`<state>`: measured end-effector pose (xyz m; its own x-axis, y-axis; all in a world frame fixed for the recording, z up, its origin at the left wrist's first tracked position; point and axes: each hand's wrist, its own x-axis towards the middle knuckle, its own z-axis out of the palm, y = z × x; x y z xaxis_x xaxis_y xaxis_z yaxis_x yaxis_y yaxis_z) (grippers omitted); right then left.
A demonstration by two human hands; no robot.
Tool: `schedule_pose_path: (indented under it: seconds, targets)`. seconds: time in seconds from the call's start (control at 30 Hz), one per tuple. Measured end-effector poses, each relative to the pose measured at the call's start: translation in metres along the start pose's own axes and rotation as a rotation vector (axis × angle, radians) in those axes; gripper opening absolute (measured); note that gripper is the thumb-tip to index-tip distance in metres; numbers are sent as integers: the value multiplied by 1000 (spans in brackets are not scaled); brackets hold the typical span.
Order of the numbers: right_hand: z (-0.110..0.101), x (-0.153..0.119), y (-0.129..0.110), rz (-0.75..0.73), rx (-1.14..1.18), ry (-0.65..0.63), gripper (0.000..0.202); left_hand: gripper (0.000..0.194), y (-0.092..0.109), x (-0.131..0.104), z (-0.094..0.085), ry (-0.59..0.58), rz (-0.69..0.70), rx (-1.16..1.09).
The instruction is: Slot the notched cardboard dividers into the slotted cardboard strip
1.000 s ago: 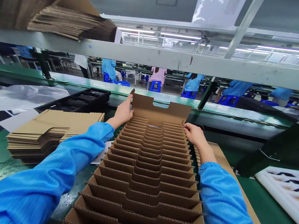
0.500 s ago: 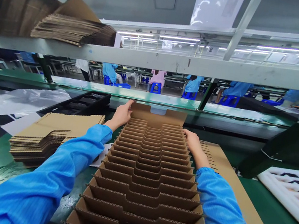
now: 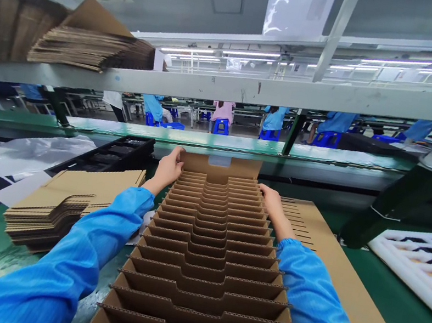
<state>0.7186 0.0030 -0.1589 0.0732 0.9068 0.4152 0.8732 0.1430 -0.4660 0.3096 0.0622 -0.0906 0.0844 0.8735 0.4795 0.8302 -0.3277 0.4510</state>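
Observation:
A long brown cardboard divider grid [image 3: 204,262] stretches away from me, with several notched cross panels standing upright in it. At its far left corner, my left hand [image 3: 168,169] is closed on the edge of the tall end panel [image 3: 243,171]. My right hand [image 3: 271,198] grips the grid's right side near the far end; some of its fingertips are hidden behind the cardboard. Left of the grid lies a stack of flat notched cardboard panels [image 3: 96,176]. Partly under my right arm rests a long slotted cardboard strip [image 3: 332,260].
Black trays [image 3: 117,152] and clear plastic film [image 3: 42,150] lie at the back left. A white slotted tray [image 3: 411,263] sits far right, by a dark green post [image 3: 383,208]. Folded cardboard [image 3: 94,45] is piled on the overhead shelf [image 3: 196,83]. Several people sit beyond.
The view has shifted and tilted slightly, so the scene sits further left. Both hands keep their places on the divider grid, which looks unchanged.

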Motion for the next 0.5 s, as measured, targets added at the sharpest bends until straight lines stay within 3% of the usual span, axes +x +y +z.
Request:
schedule_pose_path:
  seconds: [0.17, 0.33, 0.5]
  targets:
    - [-3, -1, -5, -3, 77, 35, 30, 40, -1, -3, -5, -47, -30, 39]
    - [-21, 11, -26, -113, 202, 156, 66, 47, 6, -6, -6, -44, 17, 61]
    - [-31, 11, -46, -186, 219, 125, 86, 48, 12, -11, -6, -115, 36, 76]
